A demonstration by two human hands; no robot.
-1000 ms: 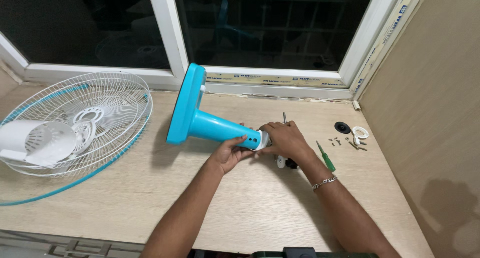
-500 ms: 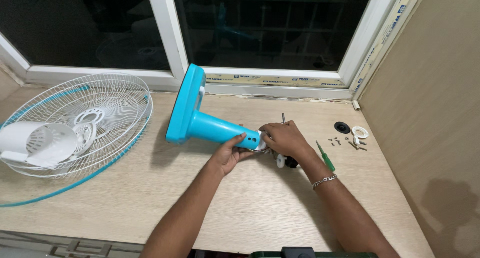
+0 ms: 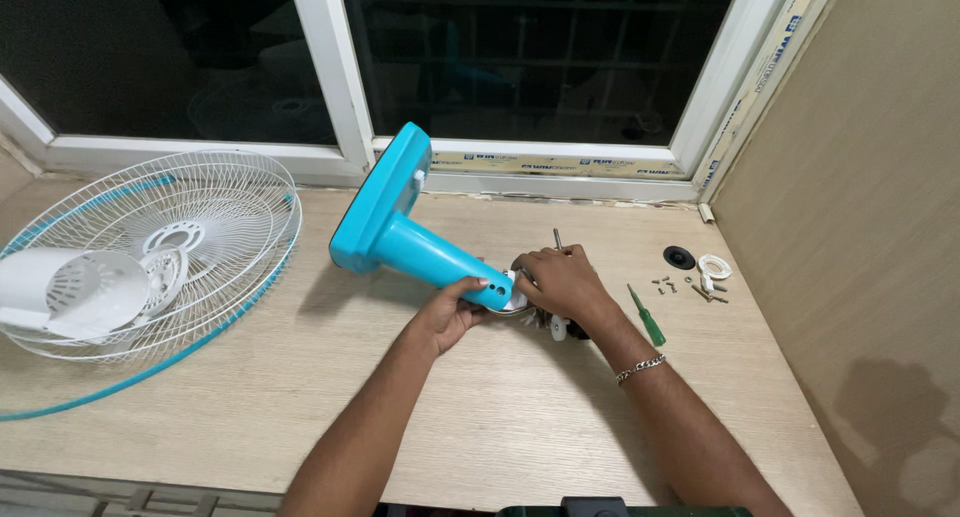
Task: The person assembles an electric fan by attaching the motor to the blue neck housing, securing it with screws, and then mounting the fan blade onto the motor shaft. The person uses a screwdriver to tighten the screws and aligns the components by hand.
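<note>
Bare forearms; silver chain bracelet [image 3: 641, 368]

The fan stand [image 3: 405, 239] is turquoise. The wire grille [image 3: 150, 247] is white with a turquoise rim. The screwdriver [image 3: 646, 316] is green, the tabletop [image 3: 500, 407] pale wood grain, the bracelet [image 3: 640, 367] silver.

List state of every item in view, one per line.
Blue fan stand: lying tilted on the table, base toward the window.
Left hand: gripping the stand's neck end.
Right hand: closed on the white fitting at that end.
White fan grille: lying flat, detached.
Green screwdriver: lying loose, untouched.
Screws: scattered loose.
Window: shut.
</note>
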